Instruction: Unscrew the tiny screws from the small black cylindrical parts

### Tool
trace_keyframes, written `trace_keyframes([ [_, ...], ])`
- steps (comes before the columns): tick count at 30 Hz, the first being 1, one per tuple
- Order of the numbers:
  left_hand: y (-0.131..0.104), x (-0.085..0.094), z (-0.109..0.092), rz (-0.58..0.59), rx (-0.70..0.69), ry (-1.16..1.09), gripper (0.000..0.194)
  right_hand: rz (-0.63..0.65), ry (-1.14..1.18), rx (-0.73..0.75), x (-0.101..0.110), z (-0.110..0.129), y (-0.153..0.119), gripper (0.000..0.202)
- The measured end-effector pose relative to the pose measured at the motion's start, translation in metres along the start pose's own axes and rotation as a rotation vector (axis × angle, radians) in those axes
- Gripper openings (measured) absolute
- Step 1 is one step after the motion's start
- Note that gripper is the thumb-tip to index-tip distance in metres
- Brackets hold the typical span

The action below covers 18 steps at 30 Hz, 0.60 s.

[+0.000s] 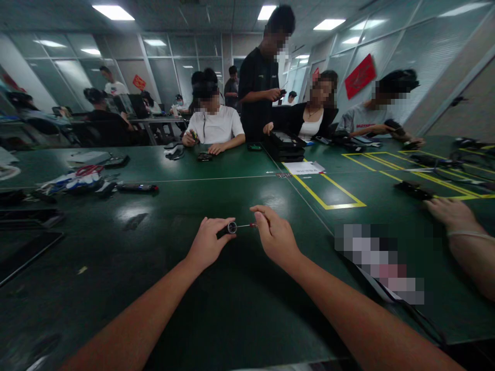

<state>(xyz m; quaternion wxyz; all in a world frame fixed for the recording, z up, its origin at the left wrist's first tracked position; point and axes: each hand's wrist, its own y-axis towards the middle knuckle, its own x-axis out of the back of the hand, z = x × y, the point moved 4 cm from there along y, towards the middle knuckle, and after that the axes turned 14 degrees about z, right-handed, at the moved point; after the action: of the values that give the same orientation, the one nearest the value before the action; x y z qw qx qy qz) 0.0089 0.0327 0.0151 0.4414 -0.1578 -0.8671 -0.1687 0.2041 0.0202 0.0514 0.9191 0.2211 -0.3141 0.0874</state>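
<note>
My left hand (207, 241) grips a small black cylinder (232, 227) between thumb and fingers; its round, silver-rimmed end faces me. What kind of part it is, I cannot make out. In my right hand (276, 236) is a thin screwdriver (245, 225) with a red section, its handle mostly hidden by the fingers. The metal shaft points left and its tip meets the cylinder's rim or lies just in front of it. Both hands are held above the dark green table (232, 304), close together.
Left on the table lie a dark pen-shaped tool (137, 188), a heap of cables and cloth (87, 178) and flat black panels (27, 247). Stacked black trays (285, 149) stand opposite. A co-worker's hand (450, 212) touches a black part at right; several people sit or stand beyond.
</note>
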Motion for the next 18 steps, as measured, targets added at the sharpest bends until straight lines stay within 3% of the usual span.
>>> trace_keyframes([
  [4, 0.0004, 0.0036, 0.0034, -0.050, 0.014, -0.008, 0.038, -0.003, 0.022, 0.035, -0.0010, 0.0000, -0.0007, 0.026],
  [10, 0.0000, 0.0035, 0.0033, -0.036, 0.014, 0.000, 0.038, 0.065, -0.020, 0.017, -0.0005, 0.0042, -0.0016, 0.026],
  [18, 0.0010, 0.0030, 0.0073, -0.034, 0.037, 0.020, 0.038, 0.034, 0.035, 0.073, -0.0053, 0.0080, -0.0044, 0.018],
])
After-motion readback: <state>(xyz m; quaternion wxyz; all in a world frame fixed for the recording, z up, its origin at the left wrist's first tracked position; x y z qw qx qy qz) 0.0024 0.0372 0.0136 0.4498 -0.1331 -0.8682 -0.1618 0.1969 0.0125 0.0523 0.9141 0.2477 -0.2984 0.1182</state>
